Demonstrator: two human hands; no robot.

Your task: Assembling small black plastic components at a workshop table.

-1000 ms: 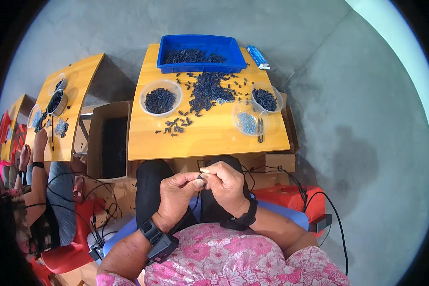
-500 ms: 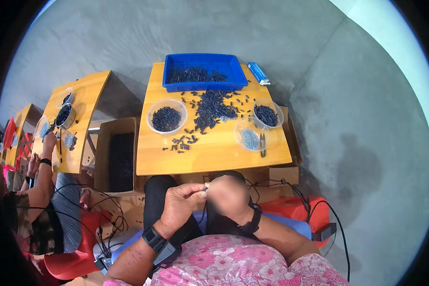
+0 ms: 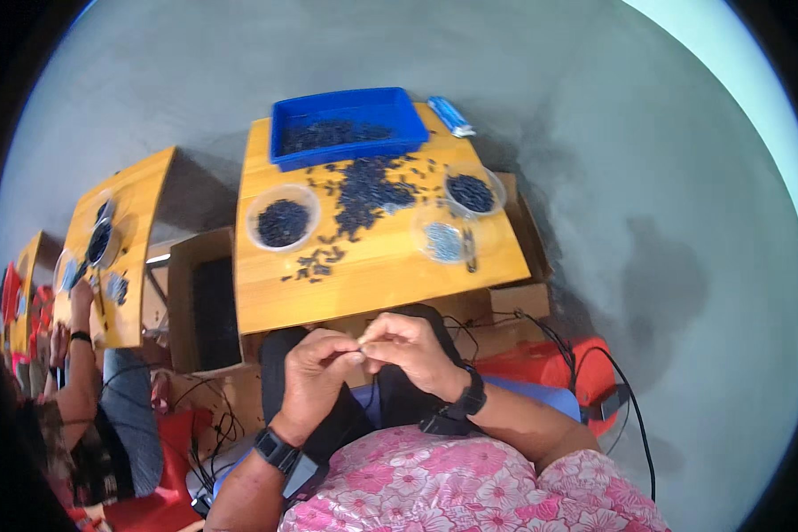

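My left hand (image 3: 314, 377) and my right hand (image 3: 414, 356) meet over my lap, just off the table's near edge. Thumb and forefinger are pinched together on each, and the fingertips touch. A tiny dark spot shows where they meet; what it is I cannot make out. On the yellow table (image 3: 372, 288) in front lie a pile of small black parts (image 3: 363, 195) and a few loose ones (image 3: 315, 264) closer to me. A round tub of black parts (image 3: 283, 222) stands left. To the right are another tub of black parts (image 3: 470, 193) and a clear dish of small silvery pieces (image 3: 442, 242).
A blue tray (image 3: 346, 151) with black parts sits at the table's back, a blue-and-white packet (image 3: 450, 116) beside it. Small dark snips (image 3: 471, 251) lie by the dish. Cardboard boxes (image 3: 184, 310) flank the table. Cables (image 3: 585, 350) hang right. Another person (image 3: 71, 390) works at left.
My right hand has turned, and its fingertips now meet those of my left hand. Both hands sit slightly further left in the view. The table appears shifted left and tilted as my head turned.
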